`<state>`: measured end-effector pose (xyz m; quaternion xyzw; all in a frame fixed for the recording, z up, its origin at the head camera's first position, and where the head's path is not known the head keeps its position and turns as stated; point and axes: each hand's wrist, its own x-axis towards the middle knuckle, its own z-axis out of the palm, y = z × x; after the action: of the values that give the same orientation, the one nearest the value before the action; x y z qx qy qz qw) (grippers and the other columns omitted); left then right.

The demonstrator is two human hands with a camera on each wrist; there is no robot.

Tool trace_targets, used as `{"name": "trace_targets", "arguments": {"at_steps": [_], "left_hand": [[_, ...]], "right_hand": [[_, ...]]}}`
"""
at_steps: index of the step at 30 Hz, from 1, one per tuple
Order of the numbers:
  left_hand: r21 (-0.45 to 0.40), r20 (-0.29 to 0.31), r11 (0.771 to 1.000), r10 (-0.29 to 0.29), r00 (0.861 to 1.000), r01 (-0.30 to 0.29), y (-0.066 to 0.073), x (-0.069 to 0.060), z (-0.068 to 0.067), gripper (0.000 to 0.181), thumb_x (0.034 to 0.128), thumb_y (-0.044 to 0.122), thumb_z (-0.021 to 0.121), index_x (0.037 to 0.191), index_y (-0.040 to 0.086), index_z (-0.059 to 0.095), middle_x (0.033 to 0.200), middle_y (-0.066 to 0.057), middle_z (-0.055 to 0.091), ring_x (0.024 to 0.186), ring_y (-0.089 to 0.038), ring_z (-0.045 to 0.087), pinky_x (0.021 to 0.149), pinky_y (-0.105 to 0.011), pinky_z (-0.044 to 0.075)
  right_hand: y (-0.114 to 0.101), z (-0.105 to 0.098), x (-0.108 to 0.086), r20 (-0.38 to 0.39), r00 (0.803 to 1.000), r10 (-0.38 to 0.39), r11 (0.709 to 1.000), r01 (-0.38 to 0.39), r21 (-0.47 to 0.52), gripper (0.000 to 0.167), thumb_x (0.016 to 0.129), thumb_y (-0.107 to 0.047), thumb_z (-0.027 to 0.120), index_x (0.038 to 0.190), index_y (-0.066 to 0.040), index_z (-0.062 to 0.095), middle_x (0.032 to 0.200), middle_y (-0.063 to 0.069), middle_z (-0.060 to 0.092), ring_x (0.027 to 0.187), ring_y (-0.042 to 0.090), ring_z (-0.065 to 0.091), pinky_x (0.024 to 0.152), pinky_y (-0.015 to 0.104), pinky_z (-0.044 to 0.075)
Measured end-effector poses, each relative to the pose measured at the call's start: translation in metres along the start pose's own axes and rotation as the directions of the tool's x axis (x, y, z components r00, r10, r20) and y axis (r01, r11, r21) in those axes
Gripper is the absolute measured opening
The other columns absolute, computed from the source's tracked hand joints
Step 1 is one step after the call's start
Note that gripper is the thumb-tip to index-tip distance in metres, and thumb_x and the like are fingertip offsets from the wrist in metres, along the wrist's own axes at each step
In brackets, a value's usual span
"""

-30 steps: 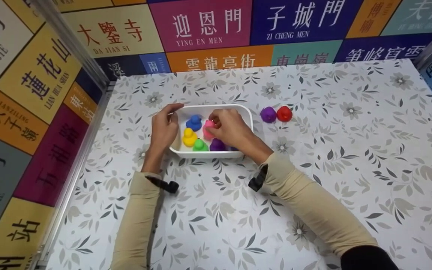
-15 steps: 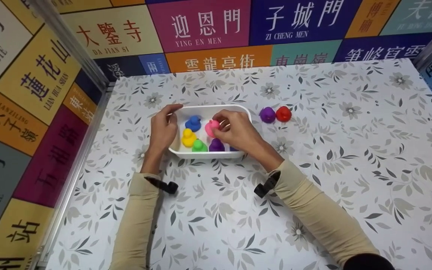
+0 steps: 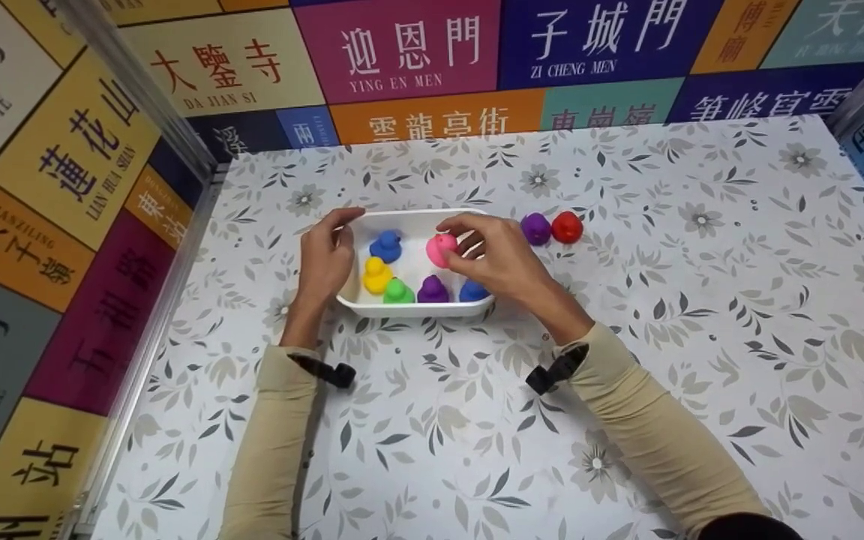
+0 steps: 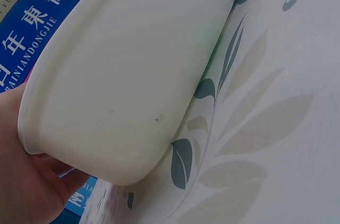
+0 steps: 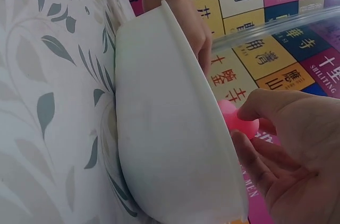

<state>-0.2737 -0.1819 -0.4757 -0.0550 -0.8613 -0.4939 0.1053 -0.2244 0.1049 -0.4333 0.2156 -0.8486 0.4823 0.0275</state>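
Observation:
A white plastic tub stands on the table. My left hand holds it by its left end, and the left wrist view shows the hand at the rim. My right hand pinches a pink rubber duck between thumb and fingers over the tub's right part. In the right wrist view, the pink duck shows just above the rim. Inside the tub sit a blue duck, a yellow duck, a green duck, a purple duck and a second blue duck, partly hidden by the front wall.
Right of the tub, a purple duck and a red duck stand side by side. A white cloth with leaf patterns covers the table. Panels with lettering rise along its back and left sides.
My right hand has lifted the pink duck and moved it to the right within the tub, uncovering the second blue duck. My left hand has stayed at the tub's left end.

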Motion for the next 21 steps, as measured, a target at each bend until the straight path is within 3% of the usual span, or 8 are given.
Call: {"name": "trace_targets", "arguments": {"at_steps": [12,21], "left_hand": [[-0.005,-0.005,1.000,0.016,1.000,-0.016,-0.001,0.001,0.000,0.039,0.1067,0.000,0.049,0.134,0.009,0.074,0.135,-0.010,0.076,0.128,-0.020,0.069,0.114,-0.037,0.054],[-0.007,-0.003,1.000,0.010,1.000,-0.010,-0.001,0.000,0.000,0.039,0.1070,0.001,0.048,0.135,0.010,0.074,0.135,-0.010,0.075,0.127,-0.019,0.068,0.114,-0.036,0.054]], "right_hand": [[0.012,-0.012,-0.009,0.032,0.999,-0.005,1.000,0.005,0.004,0.032,0.094,-0.016,0.085,0.124,-0.008,0.077,0.119,0.008,0.078,0.100,0.022,0.078,0.093,0.039,0.065],[0.019,-0.023,-0.014,-0.024,1.000,-0.007,1.000,0.007,-0.009,0.028,0.096,-0.018,0.084,0.121,-0.008,0.076,0.117,0.007,0.079,0.099,0.021,0.078,0.090,0.036,0.066]]}}
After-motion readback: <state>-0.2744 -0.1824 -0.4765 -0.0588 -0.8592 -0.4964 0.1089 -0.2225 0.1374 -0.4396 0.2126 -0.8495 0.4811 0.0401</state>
